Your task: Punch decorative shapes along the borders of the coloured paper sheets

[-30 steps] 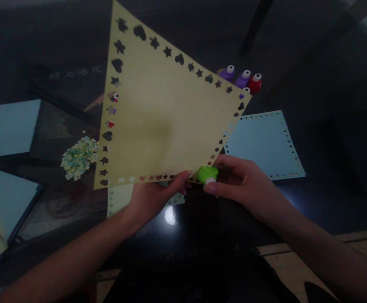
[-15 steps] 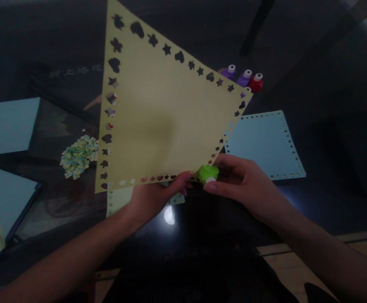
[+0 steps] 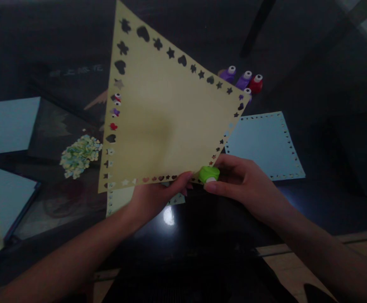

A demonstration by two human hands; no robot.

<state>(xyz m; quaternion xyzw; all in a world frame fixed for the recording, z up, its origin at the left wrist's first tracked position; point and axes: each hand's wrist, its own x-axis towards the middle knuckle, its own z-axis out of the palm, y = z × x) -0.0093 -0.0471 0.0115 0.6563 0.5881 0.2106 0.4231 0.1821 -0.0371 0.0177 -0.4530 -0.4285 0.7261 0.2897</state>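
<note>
A yellow sheet (image 3: 177, 118) is held up above the dark table, with cut-out hearts, stars and leaf shapes along its edges. My left hand (image 3: 161, 193) grips its lower edge, thumb in front and fingers behind. At the sheet's lower right corner, my right hand (image 3: 240, 179) pinches a green punch (image 3: 209, 174) with a white part under my thumb. The punch sits at the paper's edge, close to my left fingertips. Some of my right fingers are hidden behind the punch and sheet.
Purple punches (image 3: 244, 80) and a red punch (image 3: 256, 84) stand behind the sheet's right corner. A blue sheet with punched edges (image 3: 262, 145) lies at right. Small paper pieces (image 3: 80, 156) are heaped at left, near more blue sheets (image 3: 8, 126). A pale punched sheet (image 3: 118, 200) lies under my left hand.
The yellow sheet's upper left part has swung slightly to the right, and its right corner has dipped a little. Both hands have stayed nearly in place with their holds unchanged.
</note>
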